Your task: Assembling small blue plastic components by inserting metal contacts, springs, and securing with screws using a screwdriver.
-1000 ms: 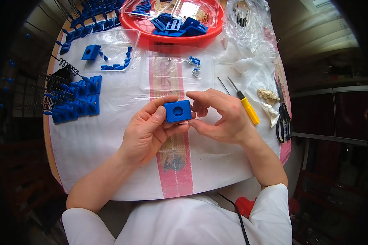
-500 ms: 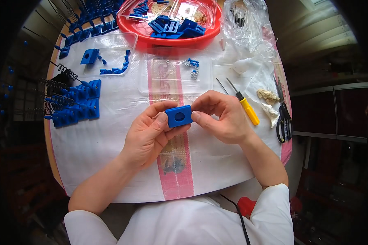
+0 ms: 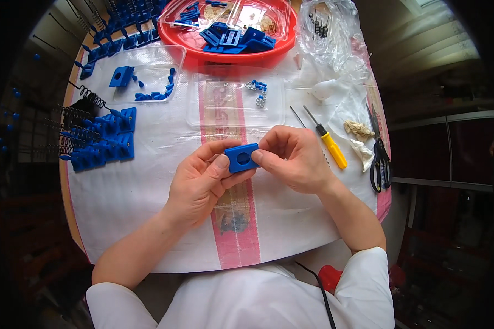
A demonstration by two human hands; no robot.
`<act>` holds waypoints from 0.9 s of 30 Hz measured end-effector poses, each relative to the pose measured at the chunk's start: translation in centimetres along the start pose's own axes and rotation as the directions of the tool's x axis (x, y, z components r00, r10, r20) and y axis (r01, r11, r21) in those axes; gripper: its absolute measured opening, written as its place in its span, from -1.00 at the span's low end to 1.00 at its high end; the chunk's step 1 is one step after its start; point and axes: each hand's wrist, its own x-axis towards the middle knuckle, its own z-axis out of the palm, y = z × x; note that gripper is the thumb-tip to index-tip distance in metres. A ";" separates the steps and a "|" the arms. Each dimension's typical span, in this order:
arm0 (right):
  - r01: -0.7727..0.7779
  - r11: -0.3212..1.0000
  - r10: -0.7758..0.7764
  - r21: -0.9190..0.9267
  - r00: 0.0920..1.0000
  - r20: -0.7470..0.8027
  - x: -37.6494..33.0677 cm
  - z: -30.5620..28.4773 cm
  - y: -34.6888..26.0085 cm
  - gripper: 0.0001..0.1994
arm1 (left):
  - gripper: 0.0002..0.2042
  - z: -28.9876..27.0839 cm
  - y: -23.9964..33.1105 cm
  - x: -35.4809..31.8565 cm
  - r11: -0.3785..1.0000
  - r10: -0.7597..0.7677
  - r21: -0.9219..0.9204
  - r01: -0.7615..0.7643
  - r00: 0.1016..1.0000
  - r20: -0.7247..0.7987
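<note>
Between both hands' fingers (image 3: 223,162): blue block (image 3: 242,158).

Small blue plastic block (image 3: 242,158) with a round hole, tilted, above the table's pink stripe.

Both hands meet over the middle of the round table (image 3: 121,208), which is covered in a white sheet with a pink stripe. The left hand (image 3: 200,183) and the right hand (image 3: 293,159) pinch a small blue block (image 3: 242,157) with a round hole between thumbs and fingertips, held just above the stripe. At three o'clock from the block lies a yellow-handled screwdriver (image 3: 329,143), with black scissors (image 3: 380,159) farther out near the table's edge. At twelve o'clock sits a clear tray (image 3: 233,98) of small screws, and beyond it a red bowl (image 3: 230,52) of blue parts. At nine to ten o'clock, blue blocks with black springs (image 3: 101,140) lie in rows.
</note>
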 end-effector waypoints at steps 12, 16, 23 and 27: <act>-0.045 0.994 0.043 0.101 0.999 0.019 0.0 -0.1 -0.5 -0.81 | -0.70 -0.3 0.0 -0.1 1.000 -0.017 0.007 0.017 1.000 0.000; -0.048 0.991 0.045 0.125 0.999 0.027 0.0 0.0 -0.3 -0.81 | -0.70 -0.2 0.0 0.0 1.000 -0.025 0.000 0.025 1.000 0.005; -0.055 0.987 0.049 0.152 0.998 0.041 0.2 0.0 0.1 -0.81 | -0.69 -0.1 0.0 -0.1 1.000 -0.025 -0.007 0.025 1.000 0.003; -0.058 0.987 0.053 0.149 0.998 0.035 0.1 0.0 0.2 -0.80 | -0.70 -0.1 0.0 -0.1 1.000 -0.028 -0.007 0.028 1.000 0.002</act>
